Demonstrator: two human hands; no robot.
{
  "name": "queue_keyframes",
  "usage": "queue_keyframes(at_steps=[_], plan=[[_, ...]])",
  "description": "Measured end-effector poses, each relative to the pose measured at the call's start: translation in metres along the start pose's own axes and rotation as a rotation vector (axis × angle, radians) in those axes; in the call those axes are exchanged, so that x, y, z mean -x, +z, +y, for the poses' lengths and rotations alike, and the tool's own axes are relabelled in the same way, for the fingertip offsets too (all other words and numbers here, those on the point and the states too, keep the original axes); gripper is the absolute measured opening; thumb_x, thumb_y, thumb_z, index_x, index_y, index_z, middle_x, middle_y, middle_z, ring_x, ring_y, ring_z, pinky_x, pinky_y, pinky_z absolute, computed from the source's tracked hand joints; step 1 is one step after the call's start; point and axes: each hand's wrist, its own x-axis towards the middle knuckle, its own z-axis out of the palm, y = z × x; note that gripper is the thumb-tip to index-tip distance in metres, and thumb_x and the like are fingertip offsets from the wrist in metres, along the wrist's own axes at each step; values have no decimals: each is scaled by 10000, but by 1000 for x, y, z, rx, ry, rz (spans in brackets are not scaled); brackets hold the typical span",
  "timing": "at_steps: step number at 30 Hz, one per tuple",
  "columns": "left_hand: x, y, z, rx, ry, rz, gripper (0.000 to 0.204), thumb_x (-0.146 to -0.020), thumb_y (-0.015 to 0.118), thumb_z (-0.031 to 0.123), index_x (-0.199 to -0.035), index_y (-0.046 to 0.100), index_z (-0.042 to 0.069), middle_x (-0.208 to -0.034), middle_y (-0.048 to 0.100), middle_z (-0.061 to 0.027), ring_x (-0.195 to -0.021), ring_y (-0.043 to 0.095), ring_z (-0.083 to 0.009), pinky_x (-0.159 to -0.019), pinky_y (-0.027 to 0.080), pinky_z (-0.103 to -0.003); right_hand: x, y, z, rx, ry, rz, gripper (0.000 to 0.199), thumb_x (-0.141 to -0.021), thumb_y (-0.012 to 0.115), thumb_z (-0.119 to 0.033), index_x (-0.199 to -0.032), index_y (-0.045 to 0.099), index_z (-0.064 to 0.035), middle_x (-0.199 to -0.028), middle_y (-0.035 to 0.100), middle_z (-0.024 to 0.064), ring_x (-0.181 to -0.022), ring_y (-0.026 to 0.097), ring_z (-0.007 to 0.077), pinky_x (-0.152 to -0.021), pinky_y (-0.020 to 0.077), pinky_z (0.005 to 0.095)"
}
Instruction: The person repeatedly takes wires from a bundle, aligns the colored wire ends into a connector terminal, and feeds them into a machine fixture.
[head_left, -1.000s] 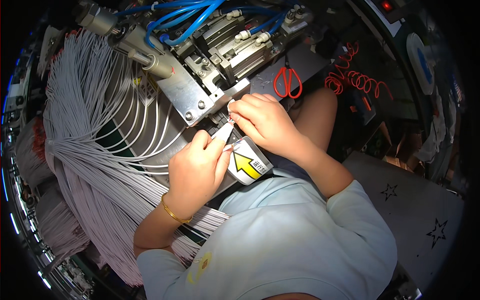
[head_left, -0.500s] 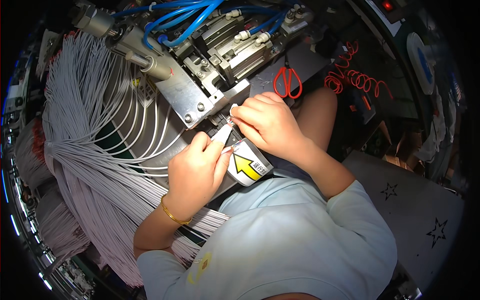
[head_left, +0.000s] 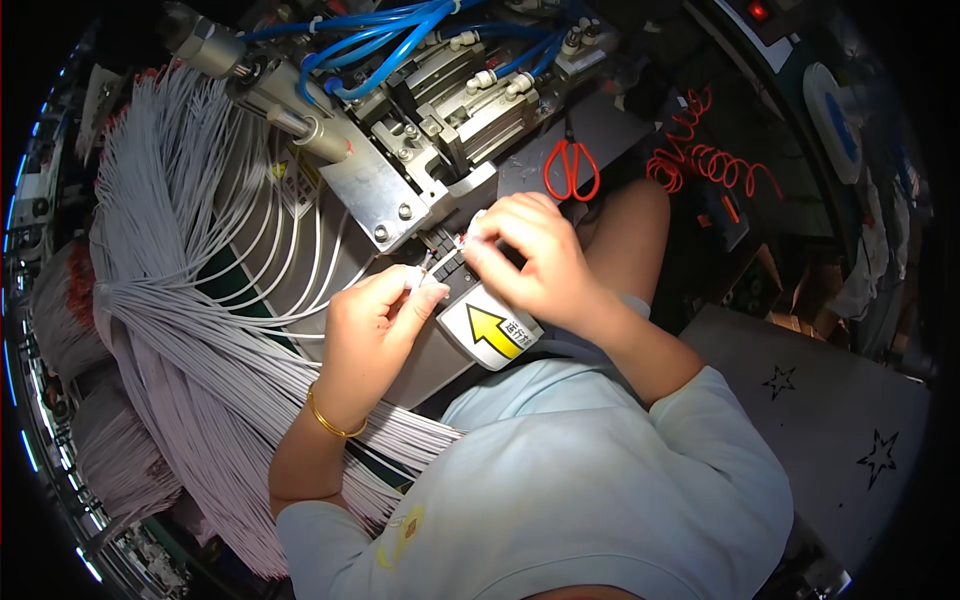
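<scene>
My left hand [head_left: 377, 312] is closed in a pinch at the near left of a small dark fixture [head_left: 452, 262], thumb against forefinger. White material, perhaps a finger cover, shows at its fingertips; whatever lies between them is too small to name. My right hand [head_left: 535, 255] bends over the fixture's right side, its fingertips pinched together close to the block of the metal machine [head_left: 378, 190]. A bit of white shows at its forefinger too, and thin wire-like bits lie by the fingertips. Below both hands sits a white plate with a yellow arrow [head_left: 488, 332].
A large bundle of thin grey-white cables [head_left: 170, 330] spreads over the left side, several looping toward the machine. Blue air hoses [head_left: 385, 45] cross the machine's top. Red-handled scissors [head_left: 572, 172] lie right of it, with a coiled red hose [head_left: 715, 165] beyond.
My left hand has drawn back left and slightly down from the fixture, uncovering its dark blocks. The white piece seen between the hands now shows only at the left fingertips. My right hand stays nearly in place.
</scene>
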Motion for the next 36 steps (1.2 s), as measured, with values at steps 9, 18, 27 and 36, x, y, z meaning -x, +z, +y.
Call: queue_keyframes(at_steps=[9, 18, 27, 36], plan=[[1, -2, 4, 80, 120, -18, 149, -850, 730, 100, -828, 660, -30, -662, 561, -32, -554, 471, -90, -517, 395, -246, 0, 3, -12, -167, -166, -123, 81, -797, 704, -42, -846, 646, -15, -808, 653, 76, -761, 586, 196, -752, 448, 319], [9, -4, 12, 328, -203, -64, 86, -855, 711, 65, -882, 671, -7, -777, 607, -7, -627, 519, -29, -550, 415, -199, 8, 8, -29, -719, 301, -124, 70, -782, 697, -25, -835, 653, -13, -747, 627, 54, -700, 575, 196, -651, 462, 281], [7, -5, -2, 163, -27, -165, 85, -884, 685, 77, -877, 650, 0, -767, 595, 26, -606, 441, -15, -546, 380, -190, 1, -2, -21, -29, -181, -198, 74, -781, 674, -83, -783, 625, -27, -688, 575, 64, -640, 549, 218, -711, 430, 323], [5, -3, 4, 368, -111, -63, 76, -885, 670, 70, -876, 651, -3, -746, 608, 15, -608, 451, -22, -549, 379, -191, 0, 4, -20, -130, -129, -98, 103, -893, 587, -112, -854, 600, -18, -755, 581, 80, -700, 552, 239, -721, 421, 349]])
